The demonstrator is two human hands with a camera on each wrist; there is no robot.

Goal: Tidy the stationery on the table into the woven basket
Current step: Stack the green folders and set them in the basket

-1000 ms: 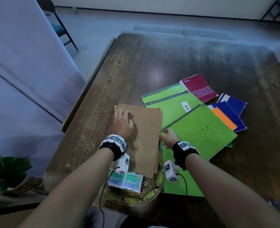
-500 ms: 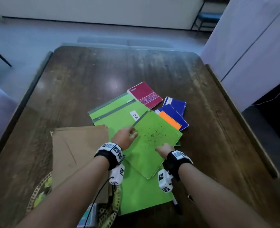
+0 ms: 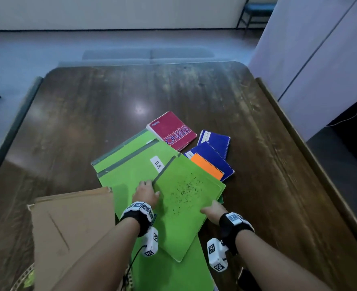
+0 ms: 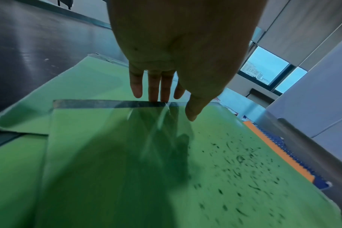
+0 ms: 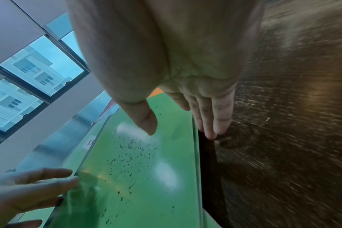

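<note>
Green plastic folders lie fanned across the middle of a dark wooden desk point(image 3: 194, 91), and a person leans over them with both arms out. The top folder point(image 3: 186, 198), speckled with dark ink marks, sits slanted over the others. The left hand point(image 3: 146, 193) rests at its spine edge, fingers point(image 4: 153, 86) straight with their tips on the dark binding strip and the thumb on the cover; its grip is wide and holds nothing. The right hand point(image 3: 213, 211) is at the opposite long edge, thumb point(image 5: 144, 117) flat on the cover and fingers pointing down beside the edge toward the desk, also loose and not yet closed.

Beneath it lies a folder with a white label point(image 3: 157, 164). Beyond, toward the far edge, sit a red steno pad point(image 3: 171, 130), two blue spiral notebooks point(image 3: 213, 152) and an orange notebook point(image 3: 207, 166), partly tucked under the folder's corner. A brown cardboard envelope point(image 3: 72, 223) lies toward the near left corner, covering most of the woven basket point(image 3: 24, 278), of which only a sliver of rim shows.

The folder looks slick and bendy. Lifted by its edges alone it could bow and slip free, or drag the orange notebook and the lower folders along. With the envelope over the basket, anything set on top may slide off rather than settle inside.
</note>
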